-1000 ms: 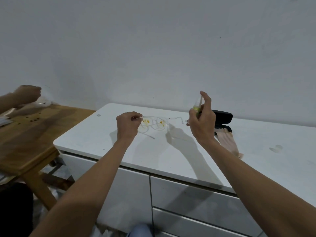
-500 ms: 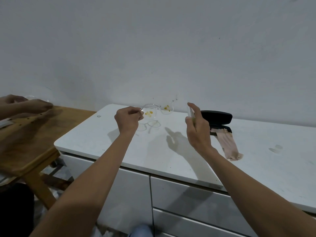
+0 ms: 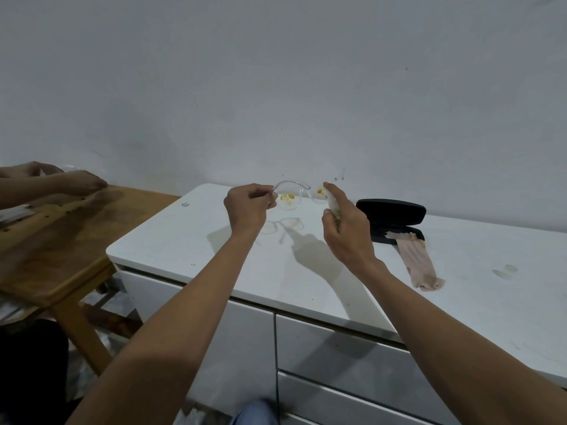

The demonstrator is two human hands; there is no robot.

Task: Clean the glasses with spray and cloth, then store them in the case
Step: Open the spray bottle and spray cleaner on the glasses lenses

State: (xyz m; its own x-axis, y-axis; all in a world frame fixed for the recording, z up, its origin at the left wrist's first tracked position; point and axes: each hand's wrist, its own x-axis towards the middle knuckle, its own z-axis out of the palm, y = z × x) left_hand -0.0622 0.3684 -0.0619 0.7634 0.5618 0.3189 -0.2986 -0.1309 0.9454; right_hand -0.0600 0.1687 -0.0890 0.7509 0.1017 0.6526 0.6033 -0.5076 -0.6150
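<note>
Clear-framed glasses (image 3: 291,194) with yellow-orange smears on both lenses hang in the air above the white cabinet top (image 3: 190,246). My left hand (image 3: 248,208) pinches their left temple. My right hand (image 3: 345,231) grips a small spray bottle (image 3: 333,210), mostly hidden by the fingers, with the index finger on top, right beside the right lens. The black glasses case (image 3: 395,216) lies open behind my right hand. A pinkish cloth (image 3: 417,262) trails out of it across the cabinet top.
A wooden table (image 3: 52,250) stands to the left, with another person's hands (image 3: 73,182) over it. The white wall rises just behind the cabinet. Drawer fronts (image 3: 352,372) face me below the top. A faint stain (image 3: 504,271) marks the top at right.
The glasses have risen off the cabinet top into the air. My right hand with the spray bottle has moved left, close up to the right lens.
</note>
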